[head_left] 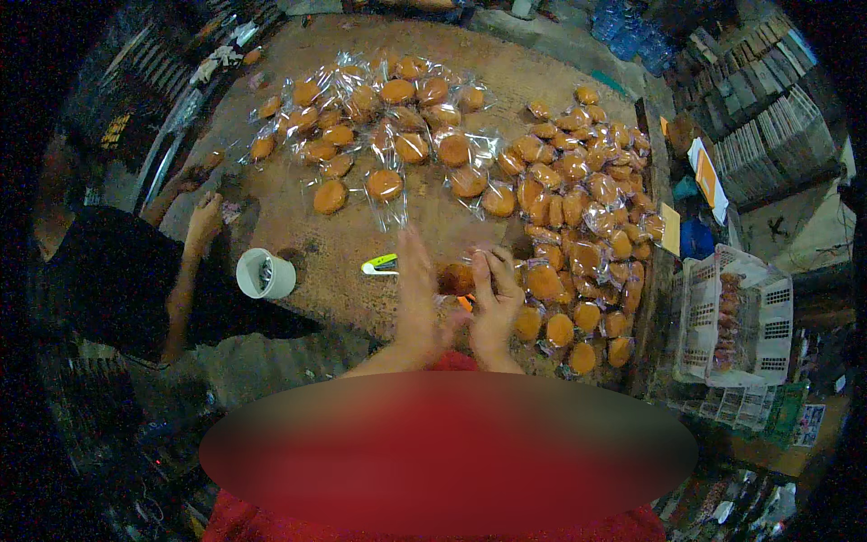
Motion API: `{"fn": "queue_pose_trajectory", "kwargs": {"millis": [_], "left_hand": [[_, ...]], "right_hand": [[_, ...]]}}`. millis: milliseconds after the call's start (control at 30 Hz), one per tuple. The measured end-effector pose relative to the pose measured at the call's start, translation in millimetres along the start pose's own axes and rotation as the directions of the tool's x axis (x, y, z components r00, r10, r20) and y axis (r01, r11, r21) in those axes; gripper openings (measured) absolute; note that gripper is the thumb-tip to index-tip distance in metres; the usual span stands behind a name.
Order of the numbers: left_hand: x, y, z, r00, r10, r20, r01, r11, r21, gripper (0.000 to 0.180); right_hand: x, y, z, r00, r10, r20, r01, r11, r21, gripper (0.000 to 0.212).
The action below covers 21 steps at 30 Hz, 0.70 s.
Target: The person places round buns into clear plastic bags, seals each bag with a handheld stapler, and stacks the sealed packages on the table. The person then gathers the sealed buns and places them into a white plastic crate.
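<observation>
- Well, the white bucket (267, 274) stands on the brown table (330, 244), near the edge, maybe so people can reach it. I can't tell what small things are inside.
- To the right of the bucket, the person's left hand (418, 285) is open and flat, with straight fingers. It stands up like a little wall, perhaps to keep the bun steady.
- One round brown bun (454, 278) is right of the bucket too, between the two hands, so it likely can't slip sideways.
- Farther right of the bucket, the right hand (495, 298) has bent fingers beside the bun. I can't tell if they pinch it.
- Between the bucket and the left hand lies a green-and-white tool (381, 266), maybe kept close for easy use.
- Behind the bucket and to its right, bagged buns (386, 184) lie spread out, perhaps because their bags are big and loose.
- Far right of the bucket, many wrapped buns (560, 331) sit close together, maybe to save room.
- Left of the bucket is another person's hand (206, 219).
</observation>
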<state>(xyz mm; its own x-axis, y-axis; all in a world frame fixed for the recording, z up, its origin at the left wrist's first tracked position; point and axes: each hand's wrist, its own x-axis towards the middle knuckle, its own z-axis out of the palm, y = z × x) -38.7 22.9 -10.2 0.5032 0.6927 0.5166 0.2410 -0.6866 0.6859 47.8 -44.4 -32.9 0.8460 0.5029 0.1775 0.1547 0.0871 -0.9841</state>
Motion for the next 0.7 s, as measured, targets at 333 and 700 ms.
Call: {"fn": "queue_pose_trajectory", "kwargs": {"millis": [333,700], "left_hand": [[4.1,-9.5,1.5,0.847,-0.37,0.381,0.53,0.546,-0.648,0.037],[2.8,-13.0,14.6,0.817,-0.469,0.335,0.545,0.438,-0.715,0.017]], "right_hand": [[8.5,-2.6,-10.6,0.996,-0.052,0.074,0.049,0.998,0.044,0.014],[20.0,-6.2,-14.8,0.938,-0.192,0.29,0.276,0.918,-0.286,0.018]]}}
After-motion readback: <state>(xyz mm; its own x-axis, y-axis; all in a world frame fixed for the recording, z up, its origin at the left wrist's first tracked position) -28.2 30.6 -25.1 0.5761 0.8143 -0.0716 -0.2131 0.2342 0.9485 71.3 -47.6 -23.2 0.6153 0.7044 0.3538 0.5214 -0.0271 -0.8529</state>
